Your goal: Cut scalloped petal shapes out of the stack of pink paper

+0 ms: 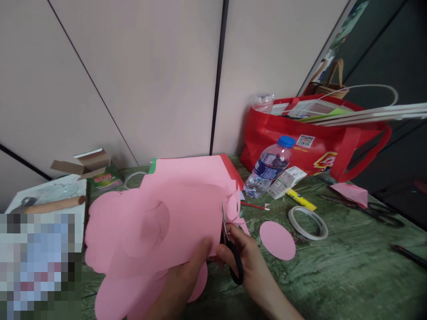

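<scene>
Right now, in the head view, the left hand (pixel 187 272) is gripping the pink sheet (pixel 191 226) by its near edge, the thumb lying on top and the fingers hiding underneath. The right hand (pixel 245 250) is curling around the black handles of the scissors (pixel 238 262), whose blades are pointing away along the sheet's right side; how far apart the blades are standing, I cannot tell. A curled strip (pixel 232 208) is hanging just beside the blades. The pink sheet is sitting above the green bench (pixel 350 275), and more pink paper shapes (pixel 103 231) are spreading out to its left. To the sheet's right, a pink circle (pixel 277 240) is lying near a tape roll (pixel 298 228). Beyond these, also right of the sheet, a water bottle (pixel 268 168), a yellow glue stick (pixel 302 200) and a red bag (pixel 263 133) are resting. A small green box (pixel 105 178) is standing open beyond the sheet's left side.
</scene>
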`<act>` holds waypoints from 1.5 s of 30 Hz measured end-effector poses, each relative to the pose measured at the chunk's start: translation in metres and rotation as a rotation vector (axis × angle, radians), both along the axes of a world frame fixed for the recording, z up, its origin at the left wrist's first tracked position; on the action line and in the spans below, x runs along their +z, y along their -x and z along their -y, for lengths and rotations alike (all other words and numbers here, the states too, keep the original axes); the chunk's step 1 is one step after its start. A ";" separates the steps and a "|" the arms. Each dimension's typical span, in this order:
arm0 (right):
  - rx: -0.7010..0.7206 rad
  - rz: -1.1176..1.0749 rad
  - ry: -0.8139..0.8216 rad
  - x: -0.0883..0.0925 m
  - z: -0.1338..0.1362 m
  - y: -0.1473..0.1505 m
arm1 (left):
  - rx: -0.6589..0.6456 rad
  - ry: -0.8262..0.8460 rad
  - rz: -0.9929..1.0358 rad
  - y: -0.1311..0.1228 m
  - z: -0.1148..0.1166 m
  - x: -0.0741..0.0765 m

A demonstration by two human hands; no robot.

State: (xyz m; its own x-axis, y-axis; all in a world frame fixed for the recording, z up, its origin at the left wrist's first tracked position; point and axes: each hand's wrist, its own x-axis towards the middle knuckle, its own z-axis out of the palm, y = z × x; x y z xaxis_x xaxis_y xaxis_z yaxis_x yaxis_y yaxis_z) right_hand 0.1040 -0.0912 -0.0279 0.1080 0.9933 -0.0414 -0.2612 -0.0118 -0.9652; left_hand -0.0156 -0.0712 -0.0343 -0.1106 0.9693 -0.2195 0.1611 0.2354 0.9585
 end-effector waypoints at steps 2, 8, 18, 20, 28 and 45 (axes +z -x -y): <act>0.009 0.001 -0.001 -0.001 0.000 0.000 | -0.009 0.028 -0.003 -0.001 0.000 0.004; 0.010 0.007 0.002 -0.001 0.001 0.000 | -0.002 0.018 0.012 -0.002 0.000 0.006; -0.005 0.054 -0.001 -0.003 0.001 0.001 | 0.029 0.016 0.073 0.001 -0.002 -0.006; -0.003 0.045 -0.010 -0.005 0.001 0.001 | 0.028 0.007 0.081 0.001 -0.003 -0.007; 0.005 0.014 0.006 -0.009 0.002 0.001 | -0.002 -0.028 0.143 0.003 -0.005 -0.012; 0.056 0.011 0.030 -0.009 0.001 0.001 | -0.026 -0.013 0.198 0.009 -0.012 -0.014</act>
